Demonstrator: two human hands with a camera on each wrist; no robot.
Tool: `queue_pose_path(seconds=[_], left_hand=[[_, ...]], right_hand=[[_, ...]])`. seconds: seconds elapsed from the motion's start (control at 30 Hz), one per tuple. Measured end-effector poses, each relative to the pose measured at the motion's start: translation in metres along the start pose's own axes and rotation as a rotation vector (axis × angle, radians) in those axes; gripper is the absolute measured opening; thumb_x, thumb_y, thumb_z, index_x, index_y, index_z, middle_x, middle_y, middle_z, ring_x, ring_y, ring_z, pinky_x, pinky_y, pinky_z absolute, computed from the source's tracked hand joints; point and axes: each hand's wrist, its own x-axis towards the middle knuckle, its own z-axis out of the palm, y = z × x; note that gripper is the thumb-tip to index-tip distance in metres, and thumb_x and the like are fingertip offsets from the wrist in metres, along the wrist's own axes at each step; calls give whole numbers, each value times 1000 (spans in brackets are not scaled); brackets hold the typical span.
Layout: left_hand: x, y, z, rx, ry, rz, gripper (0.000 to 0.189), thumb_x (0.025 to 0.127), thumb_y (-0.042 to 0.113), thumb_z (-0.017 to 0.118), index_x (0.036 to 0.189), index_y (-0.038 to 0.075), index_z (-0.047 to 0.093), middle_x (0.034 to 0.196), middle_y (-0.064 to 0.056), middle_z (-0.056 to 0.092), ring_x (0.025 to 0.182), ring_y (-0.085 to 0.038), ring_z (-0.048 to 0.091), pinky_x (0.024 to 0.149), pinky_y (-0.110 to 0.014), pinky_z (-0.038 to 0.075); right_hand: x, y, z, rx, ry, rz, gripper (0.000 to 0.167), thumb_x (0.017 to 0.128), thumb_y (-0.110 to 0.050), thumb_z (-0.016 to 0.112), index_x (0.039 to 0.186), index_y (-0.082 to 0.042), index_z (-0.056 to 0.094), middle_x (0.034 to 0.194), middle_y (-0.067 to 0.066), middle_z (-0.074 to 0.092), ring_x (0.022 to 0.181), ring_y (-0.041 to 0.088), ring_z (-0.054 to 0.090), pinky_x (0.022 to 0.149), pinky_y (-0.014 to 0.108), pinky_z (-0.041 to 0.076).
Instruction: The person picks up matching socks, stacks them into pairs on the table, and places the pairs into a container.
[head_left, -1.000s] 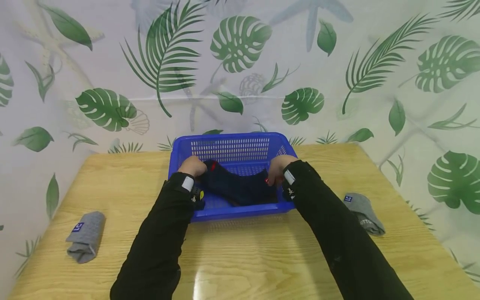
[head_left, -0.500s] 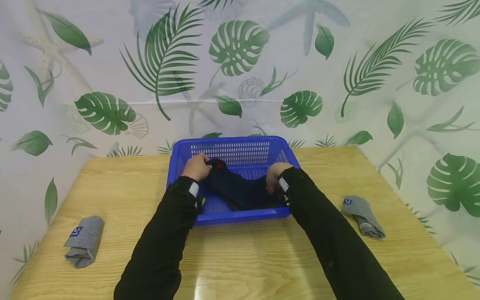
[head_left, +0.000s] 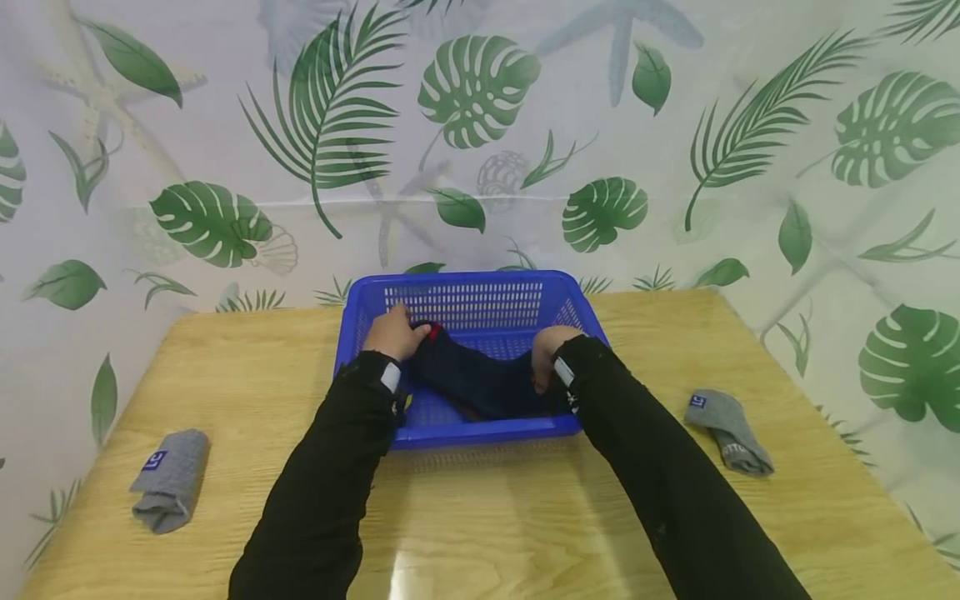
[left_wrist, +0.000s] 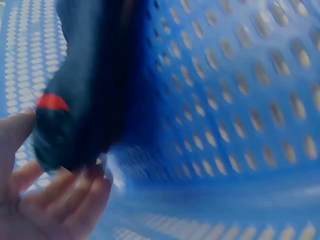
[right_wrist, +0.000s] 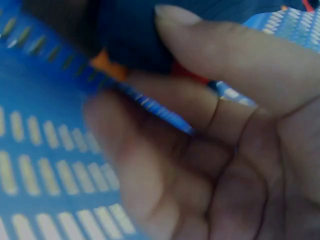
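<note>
A dark navy sock (head_left: 476, 379) with red patches lies stretched across the inside of a blue plastic basket (head_left: 483, 430). At its left end, my left hand (head_left: 393, 335) holds the tip; the left wrist view shows the thumb beside the red patch (left_wrist: 53, 102) and the fingers under the end. My right hand (head_left: 550, 357) pinches the other end, its thumb (right_wrist: 187, 37) on top and a finger beneath, near an orange bit (right_wrist: 107, 65). Part of that end is hidden behind the hand and sleeve in the head view.
A folded grey sock (head_left: 171, 482) with a blue label lies on the wooden table (head_left: 465, 533) at the left. Another grey sock (head_left: 729, 432) lies at the right. Behind the table hangs a leaf-patterned cloth (head_left: 480, 167).
The left hand has turned slightly, with its thumb now showing against the sock's red patch. The right hand has settled a little lower, and the sock lies lower in the basket.
</note>
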Motion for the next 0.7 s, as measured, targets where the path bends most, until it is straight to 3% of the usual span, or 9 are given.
queue_pose_path(seconds=[0.1,0.17,0.2,0.27,0.33,0.4,0.47,0.6,0.7], left_hand=[[1,5,-2,-16,96,112,43,93,28,65,124,0,56,121,-22,62,113,-37,58,97,-46,45],[1,7,-2,-3,83,238,29,92,22,66,113,2,62,110,-17,66,104,-32,62,91,-44,48],[1,8,-1,-3,36,309,23,91,19,65,106,2,65,104,-15,68,98,-29,63,88,-42,49],[-1,9,0,-17,-138,415,16,92,15,63,100,2,68,96,-10,69,88,-23,63,82,-37,50],[-2,8,1,-19,-330,472,16,93,15,62,100,3,70,96,-7,69,86,-17,60,81,-32,49],[-3,7,1,-2,-482,475,19,95,15,60,104,3,72,100,-6,70,88,-14,59,83,-29,48],[-3,7,1,32,-573,459,23,96,15,58,109,3,72,108,-5,70,96,-13,59,90,-28,47],[-1,8,1,58,-717,408,27,97,13,55,118,3,70,121,-7,67,118,-16,56,103,-28,41],[-1,11,3,78,-792,370,28,95,16,58,118,5,70,122,-4,67,121,-16,55,104,-26,40]], right_hand=[[-7,-8,-4,29,177,-47,20,81,-27,77,84,-8,73,99,8,70,98,25,63,87,45,52],[-10,-16,-6,46,305,-133,24,81,-27,75,87,-4,71,99,12,69,90,26,63,82,46,53],[-11,-20,-7,69,326,-192,23,83,-26,74,88,-3,70,97,13,69,86,25,64,78,45,54],[-9,-29,-8,139,253,-315,21,87,-23,68,89,-2,68,91,13,69,78,22,63,73,40,55],[-5,-37,-6,221,69,-416,17,90,-17,63,91,-2,69,87,9,69,76,18,63,70,35,54],[0,-42,-3,286,-139,-439,15,92,-12,59,95,-5,72,87,5,71,79,16,66,71,32,53],[4,-47,1,297,-260,-429,17,91,-10,58,97,-9,74,90,2,72,85,15,68,75,33,53],[9,-53,6,248,-346,-447,20,93,-14,58,101,-14,76,97,-1,70,91,13,65,83,34,51],[12,-55,6,213,-422,-507,24,95,-16,55,110,-13,74,113,-1,66,99,13,60,90,31,49]])
